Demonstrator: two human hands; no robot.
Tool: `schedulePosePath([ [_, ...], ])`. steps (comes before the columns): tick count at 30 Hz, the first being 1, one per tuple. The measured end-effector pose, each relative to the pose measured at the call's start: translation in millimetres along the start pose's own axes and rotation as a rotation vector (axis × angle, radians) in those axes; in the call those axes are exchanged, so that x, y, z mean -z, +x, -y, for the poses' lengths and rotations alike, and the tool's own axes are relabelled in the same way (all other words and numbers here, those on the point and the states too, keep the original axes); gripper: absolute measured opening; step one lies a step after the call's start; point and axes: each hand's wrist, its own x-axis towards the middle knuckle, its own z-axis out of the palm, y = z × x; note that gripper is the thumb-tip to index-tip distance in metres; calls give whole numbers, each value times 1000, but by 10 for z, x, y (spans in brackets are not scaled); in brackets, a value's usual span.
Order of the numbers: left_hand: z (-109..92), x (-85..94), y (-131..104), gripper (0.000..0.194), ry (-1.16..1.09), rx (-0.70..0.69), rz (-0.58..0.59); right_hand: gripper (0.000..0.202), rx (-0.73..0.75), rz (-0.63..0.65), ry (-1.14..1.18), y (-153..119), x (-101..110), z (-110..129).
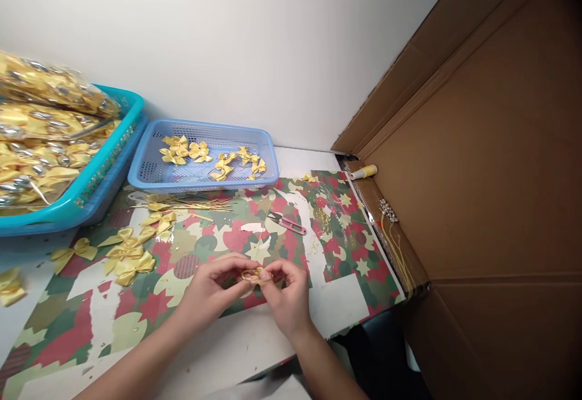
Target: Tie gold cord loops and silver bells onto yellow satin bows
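Observation:
My left hand point(216, 288) and my right hand point(287, 297) meet low over the patterned paper. Thumbs and fingertips of both pinch a small looped piece of gold wire or cord point(253, 274). My fingers partly cover it, so its full shape is hidden. Just beyond lie pink-handled thread snips point(291, 225). To the left of my hands is a loose group of yellow satin bows point(130, 257). Behind those bows, thin gold strips point(195, 205) are spread in a bundle.
A blue basket point(204, 188) with several bows stands at the back. At left, a teal basket point(91, 188) is heaped with bagged bows. A yellow-and-white tube point(364, 172) and a silver beaded piece point(388, 210) lie along the right edge, beside a cardboard wall point(491, 163).

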Motion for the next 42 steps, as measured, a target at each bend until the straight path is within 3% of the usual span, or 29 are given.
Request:
schedulePosePath([
  [8, -53, 98, 34, 14, 244, -311, 1, 13, -135, 33, 164, 5, -6, -21],
  [15, -42, 140, 34, 14, 364, -453, 21, 14, -213, 62, 216, 12, -16, -29],
  [19, -30, 289, 64, 18, 600, -291, -7, 10, -333, -12, 135, 69, 63, -8],
  [21, -47, 334, 83, 23, 702, -160, 50, 8, -357, -11, 43, 88, 100, -2],
  [25, -92, 250, 111, 25, 836, -1, 139, 7, -196, 39, -167, 85, 91, -15],
  [30, -9, 79, 107, 14, 907, 2, 106, 11, -48, 71, -291, 69, 6, -70],
  [34, 82, 101, 124, 12, 787, -43, 100, 15, -73, 128, -381, 143, 1, -56],
  [36, 48, 154, 231, 13, 632, -16, 154, 15, -66, 158, -319, 276, 30, 2],
  [38, -79, 211, 430, 21, 463, 26, 209, 13, -51, 198, -185, 490, 77, 98],
  [42, -558, 300, 902, 37, 285, 104, 173, 8, 103, 144, -56, 1029, 151, 388],
])
